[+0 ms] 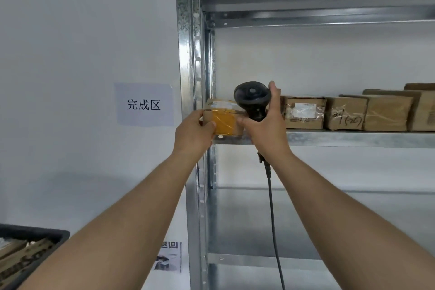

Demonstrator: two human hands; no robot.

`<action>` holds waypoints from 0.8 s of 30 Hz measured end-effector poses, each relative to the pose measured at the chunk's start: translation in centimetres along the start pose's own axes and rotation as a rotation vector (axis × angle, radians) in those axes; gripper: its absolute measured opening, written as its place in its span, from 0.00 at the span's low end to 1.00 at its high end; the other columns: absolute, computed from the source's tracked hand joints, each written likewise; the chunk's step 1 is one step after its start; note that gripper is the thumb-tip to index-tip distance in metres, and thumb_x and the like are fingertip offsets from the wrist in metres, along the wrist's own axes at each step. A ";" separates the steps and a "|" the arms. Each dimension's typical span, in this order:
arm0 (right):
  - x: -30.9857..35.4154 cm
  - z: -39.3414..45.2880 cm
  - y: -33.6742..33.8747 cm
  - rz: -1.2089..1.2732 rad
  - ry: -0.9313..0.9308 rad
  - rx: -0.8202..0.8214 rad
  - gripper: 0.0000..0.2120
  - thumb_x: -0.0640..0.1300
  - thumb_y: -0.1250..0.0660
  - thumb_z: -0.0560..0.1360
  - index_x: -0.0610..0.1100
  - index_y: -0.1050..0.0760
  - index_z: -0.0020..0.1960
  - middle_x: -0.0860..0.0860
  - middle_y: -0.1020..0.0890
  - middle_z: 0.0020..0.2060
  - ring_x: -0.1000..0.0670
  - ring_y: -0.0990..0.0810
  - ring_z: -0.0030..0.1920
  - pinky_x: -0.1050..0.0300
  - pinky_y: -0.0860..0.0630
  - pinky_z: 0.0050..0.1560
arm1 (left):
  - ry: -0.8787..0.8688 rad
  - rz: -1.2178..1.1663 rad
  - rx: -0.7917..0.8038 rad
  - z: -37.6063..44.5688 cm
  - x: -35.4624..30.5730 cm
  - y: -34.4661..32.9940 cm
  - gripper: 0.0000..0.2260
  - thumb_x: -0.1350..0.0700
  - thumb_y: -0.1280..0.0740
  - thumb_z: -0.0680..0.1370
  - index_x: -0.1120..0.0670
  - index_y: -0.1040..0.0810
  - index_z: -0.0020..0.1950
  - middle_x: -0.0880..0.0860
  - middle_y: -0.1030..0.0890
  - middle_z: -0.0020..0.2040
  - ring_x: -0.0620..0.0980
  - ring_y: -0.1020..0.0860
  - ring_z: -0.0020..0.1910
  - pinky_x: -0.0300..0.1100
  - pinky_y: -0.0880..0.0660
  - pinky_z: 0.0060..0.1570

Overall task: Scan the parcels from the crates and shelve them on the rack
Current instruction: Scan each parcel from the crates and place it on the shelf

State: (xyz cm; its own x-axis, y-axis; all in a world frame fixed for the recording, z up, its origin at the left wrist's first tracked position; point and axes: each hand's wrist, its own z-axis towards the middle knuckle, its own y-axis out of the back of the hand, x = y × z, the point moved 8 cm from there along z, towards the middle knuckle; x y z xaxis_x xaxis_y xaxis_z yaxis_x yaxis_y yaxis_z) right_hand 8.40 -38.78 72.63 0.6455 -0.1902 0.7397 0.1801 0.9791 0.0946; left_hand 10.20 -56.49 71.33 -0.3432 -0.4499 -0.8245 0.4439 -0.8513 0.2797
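The left hand (194,130) gripped the left end of a small cardboard parcel (224,117), its fingers curled round the box's near face and thumb side against the yellow tape that wrapped it. The right hand (266,129) held a black barcode scanner (253,99) by its handle, the thumb reaching left to touch the parcel's right end and one finger raised straight beside the scanner's round head. The scanner's black cable (273,214) hung down below the wrist, in front of the lower shelves. The parcel sat at the far left end of the middle shelf (353,139) of the galvanised metal rack (190,54), close against the upright post; whether its base fully rested on the shelf could not be told, since the hands hid the lower edge. To the right on the same shelf stood a row of brown boxes (303,113), one with a white label and another with handwriting on its face. On the white wall to the left of the rack hung a paper sign (144,104) printed with three Chinese characters. At the lower left corner a dark crate (54,236) held more cardboard parcels. Another printed sheet (169,258) showed low on the wall beside the post.
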 end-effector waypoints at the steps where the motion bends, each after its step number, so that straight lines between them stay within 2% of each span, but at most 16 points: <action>1: -0.3 0.4 -0.1 -0.016 -0.005 0.002 0.48 0.37 0.26 0.73 0.55 0.54 0.80 0.51 0.38 0.77 0.51 0.35 0.72 0.68 0.36 0.61 | 0.003 -0.004 0.003 0.5 0.3 -0.3 0.14 0.58 0.37 0.79 0.53 0.26 0.65 0.57 0.20 0.54 0.58 0.20 0.52 0.55 0.22 0.55; 4: -1.0 1.6 -0.4 -0.054 -0.017 0.018 0.48 0.37 0.26 0.74 0.54 0.54 0.80 0.51 0.38 0.77 0.51 0.34 0.73 0.68 0.36 0.60 | 0.013 0.007 0.003 1.7 1.0 -1.0 0.15 0.58 0.37 0.79 0.53 0.27 0.66 0.57 0.20 0.55 0.58 0.20 0.53 0.55 0.23 0.56; 7: -1.7 2.5 -0.4 -0.099 -0.023 0.044 0.47 0.36 0.27 0.74 0.54 0.54 0.81 0.52 0.38 0.77 0.59 0.36 0.66 0.75 0.36 0.54 | 0.014 0.032 0.006 2.6 1.5 -1.7 0.14 0.58 0.36 0.79 0.55 0.27 0.65 0.57 0.20 0.54 0.58 0.20 0.52 0.54 0.22 0.55; 9: -2.1 3.0 -0.5 -0.139 -0.031 0.066 0.47 0.36 0.27 0.74 0.54 0.54 0.81 0.51 0.37 0.76 0.59 0.36 0.63 0.70 0.36 0.56 | 0.019 0.064 0.007 3.0 1.8 -2.2 0.14 0.57 0.36 0.79 0.56 0.28 0.64 0.57 0.21 0.54 0.57 0.20 0.51 0.54 0.22 0.54; 12: -2.8 3.7 -0.6 -0.219 -0.034 0.086 0.48 0.38 0.27 0.74 0.54 0.55 0.81 0.48 0.34 0.75 0.49 0.30 0.69 0.59 0.31 0.61 | 0.017 0.172 0.023 3.5 2.1 -3.0 0.12 0.56 0.36 0.79 0.56 0.29 0.62 0.57 0.21 0.52 0.57 0.19 0.49 0.55 0.21 0.51; 16: -3.5 4.1 -0.6 -0.333 -0.021 0.105 0.47 0.37 0.29 0.75 0.54 0.57 0.81 0.46 0.30 0.72 0.42 0.26 0.65 0.48 0.26 0.63 | -0.015 0.321 0.018 4.2 2.1 -3.9 0.10 0.54 0.35 0.79 0.54 0.31 0.58 0.57 0.20 0.50 0.57 0.18 0.46 0.55 0.20 0.49; 19: -4.0 4.4 -0.8 -0.386 -0.013 0.126 0.47 0.38 0.30 0.75 0.55 0.58 0.80 0.46 0.30 0.72 0.41 0.25 0.64 0.44 0.25 0.63 | -0.041 0.415 -0.008 4.7 1.9 -4.3 0.10 0.53 0.37 0.80 0.54 0.33 0.58 0.57 0.19 0.48 0.57 0.18 0.45 0.54 0.21 0.48; 21: -4.2 4.7 -0.9 -0.399 -0.003 0.134 0.47 0.38 0.29 0.75 0.55 0.57 0.81 0.46 0.31 0.73 0.42 0.25 0.65 0.45 0.25 0.64 | -0.070 0.491 -0.025 5.0 1.8 -4.5 0.12 0.53 0.38 0.81 0.56 0.33 0.62 0.56 0.19 0.47 0.56 0.18 0.44 0.52 0.21 0.47; 24: -4.4 5.0 -0.9 -0.402 0.004 0.135 0.46 0.40 0.29 0.75 0.55 0.57 0.80 0.46 0.31 0.73 0.43 0.25 0.66 0.47 0.25 0.64 | -0.116 0.616 -0.051 5.4 1.6 -4.7 0.12 0.54 0.40 0.82 0.57 0.33 0.63 0.52 0.24 0.40 0.53 0.21 0.40 0.46 0.25 0.39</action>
State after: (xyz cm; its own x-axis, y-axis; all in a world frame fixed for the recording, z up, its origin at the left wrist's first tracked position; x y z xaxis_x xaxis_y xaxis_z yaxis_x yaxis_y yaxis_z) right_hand 1.71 -38.46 72.62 0.5464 -0.5592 0.6235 0.3194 0.8273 0.4622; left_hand 3.09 -54.64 71.36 -0.0981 -0.8822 -0.4605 0.6268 -0.4142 0.6599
